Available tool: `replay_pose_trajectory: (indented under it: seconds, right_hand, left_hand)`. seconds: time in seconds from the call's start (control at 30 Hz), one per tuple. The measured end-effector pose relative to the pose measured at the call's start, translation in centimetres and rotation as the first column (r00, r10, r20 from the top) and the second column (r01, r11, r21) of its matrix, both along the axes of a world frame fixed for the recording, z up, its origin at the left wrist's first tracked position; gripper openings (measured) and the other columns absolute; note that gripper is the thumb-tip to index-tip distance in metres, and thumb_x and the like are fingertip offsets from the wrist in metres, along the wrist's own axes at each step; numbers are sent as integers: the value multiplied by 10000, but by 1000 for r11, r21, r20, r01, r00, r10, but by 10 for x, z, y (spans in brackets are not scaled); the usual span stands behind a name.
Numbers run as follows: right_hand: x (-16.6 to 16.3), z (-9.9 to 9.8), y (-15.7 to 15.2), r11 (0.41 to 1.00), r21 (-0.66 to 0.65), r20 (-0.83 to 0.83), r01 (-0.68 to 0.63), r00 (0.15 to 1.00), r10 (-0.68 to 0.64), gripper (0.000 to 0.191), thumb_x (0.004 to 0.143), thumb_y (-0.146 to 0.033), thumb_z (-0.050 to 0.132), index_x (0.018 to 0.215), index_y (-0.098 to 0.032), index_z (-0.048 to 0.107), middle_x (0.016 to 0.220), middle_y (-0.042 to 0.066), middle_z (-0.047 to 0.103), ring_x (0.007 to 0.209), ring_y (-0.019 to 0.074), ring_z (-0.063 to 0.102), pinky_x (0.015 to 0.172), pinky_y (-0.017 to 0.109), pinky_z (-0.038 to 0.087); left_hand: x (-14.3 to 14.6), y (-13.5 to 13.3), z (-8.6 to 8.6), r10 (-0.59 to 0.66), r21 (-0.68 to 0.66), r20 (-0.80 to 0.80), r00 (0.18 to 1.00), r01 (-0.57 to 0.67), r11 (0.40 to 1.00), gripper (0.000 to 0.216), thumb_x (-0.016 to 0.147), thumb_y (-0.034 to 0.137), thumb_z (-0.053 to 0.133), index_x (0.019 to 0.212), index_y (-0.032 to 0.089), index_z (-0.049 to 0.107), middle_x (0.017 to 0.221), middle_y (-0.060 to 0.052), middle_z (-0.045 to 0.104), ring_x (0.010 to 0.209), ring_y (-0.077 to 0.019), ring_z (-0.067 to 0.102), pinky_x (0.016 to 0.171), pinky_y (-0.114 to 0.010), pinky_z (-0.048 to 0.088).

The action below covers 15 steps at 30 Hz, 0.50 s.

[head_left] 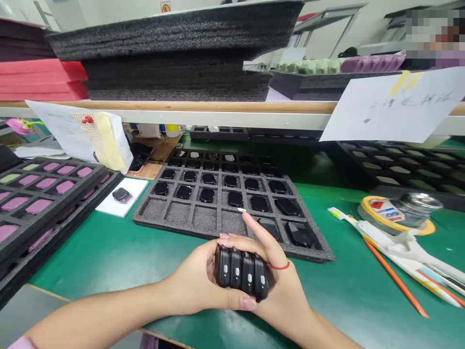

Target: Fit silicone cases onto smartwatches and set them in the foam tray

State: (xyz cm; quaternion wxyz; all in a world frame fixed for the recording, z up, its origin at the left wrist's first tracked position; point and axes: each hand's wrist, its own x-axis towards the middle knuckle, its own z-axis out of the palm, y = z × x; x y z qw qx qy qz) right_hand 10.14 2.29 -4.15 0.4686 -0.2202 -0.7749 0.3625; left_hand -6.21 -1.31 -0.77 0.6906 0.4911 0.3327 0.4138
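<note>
Several black smartwatch bodies (241, 274) stand side by side in one row between my hands, their grey side buttons facing me. My left hand (196, 281) wraps round them from the left, its thumb along the near side. On the right, my right hand (285, 288) cups the other end, with its index finger stretched up over the front edge of the black foam tray (204, 222). More smartwatch bodies (259, 203) lie screen up in the tray's compartments, including two at the right of the front row.
At left, stacked foam trays (87, 194) hold purple-covered pieces. One smartwatch (121, 195) lies on a white pad (136, 196). Yellow tape (363, 211), a glass jar (421, 208) and an orange stick (395, 278) lie right. A shelf (218, 116) with foam sheets (174, 63) crosses above.
</note>
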Motion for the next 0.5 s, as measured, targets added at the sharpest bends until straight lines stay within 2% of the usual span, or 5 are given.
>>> replay_pose_trajectory:
  seconds: [0.13,0.23,0.37,0.5]
  right_hand:
    - [-1,-2,0,999,43,15,9,1000,-10,696,797,-217,783,1406,-277,450,1460,84,565,1148,245,698,1062,366,550]
    - [-1,-2,1,997,73,43,21,999,-24,612,792,-202,778,1346,-257,524,1512,82,510,1149,246,696,1083,359,532]
    - [0,1,2,998,57,33,13,999,-15,494,809,-297,789,1262,-246,597,1546,76,469,1149,260,693,1091,366,525]
    - [-2,5,3,1000,13,4,10,1000,-10,565,809,-327,799,1316,-254,561,1515,83,507,1173,287,670,1093,397,523]
  left_hand:
    - [3,-3,-5,111,-111,81,991,-101,989,327,787,258,790,1049,163,620,988,-32,669,977,-180,650,913,-311,505]
    - [5,-7,-6,182,-164,38,983,-173,971,377,734,188,808,1028,181,573,980,-13,647,968,-172,642,870,-297,512]
    - [8,-10,-4,185,-147,-9,983,-184,972,500,650,98,835,1045,202,547,1015,-11,654,987,-186,644,881,-320,509]
    - [8,-9,-6,161,-143,1,987,-160,977,564,604,123,880,1050,202,544,1018,-24,670,965,-205,661,860,-339,509]
